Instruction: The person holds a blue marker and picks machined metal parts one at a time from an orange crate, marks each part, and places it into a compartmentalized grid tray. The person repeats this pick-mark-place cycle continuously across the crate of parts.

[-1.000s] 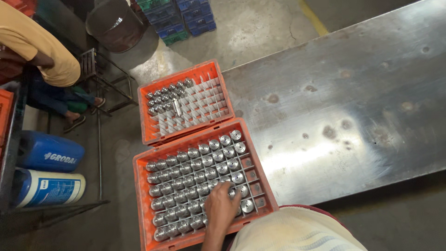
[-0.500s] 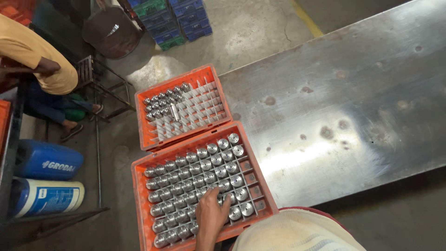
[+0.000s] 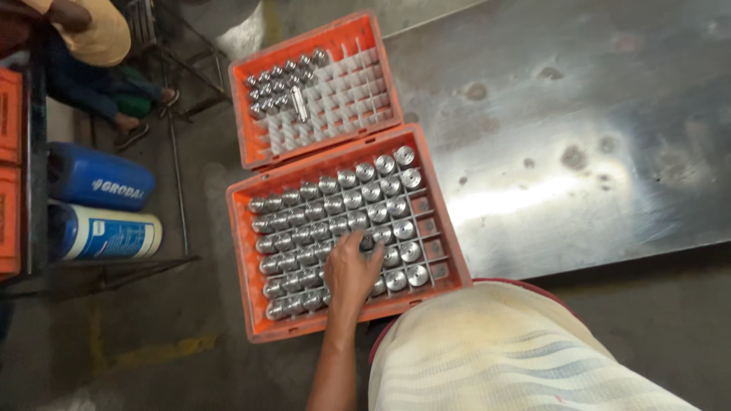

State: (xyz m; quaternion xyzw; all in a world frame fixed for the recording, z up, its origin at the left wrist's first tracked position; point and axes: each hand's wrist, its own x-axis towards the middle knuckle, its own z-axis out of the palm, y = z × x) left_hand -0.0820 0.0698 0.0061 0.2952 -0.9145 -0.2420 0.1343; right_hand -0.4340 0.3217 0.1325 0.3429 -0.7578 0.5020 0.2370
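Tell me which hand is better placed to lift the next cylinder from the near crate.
Left, probably: the left hand rests on the metal cylinders in the near orange crate; the right hand is out of view.

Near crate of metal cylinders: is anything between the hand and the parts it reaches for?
Nothing visible. The left hand lies directly on the metal cylinders in the near orange crate, fingertips among the middle rows. Its grip on any one cylinder is hidden. The right hand is out of view.

Bare forearm, no sleeve — cream garment (image 3: 502, 358) with pale stripes, dark-red edging.
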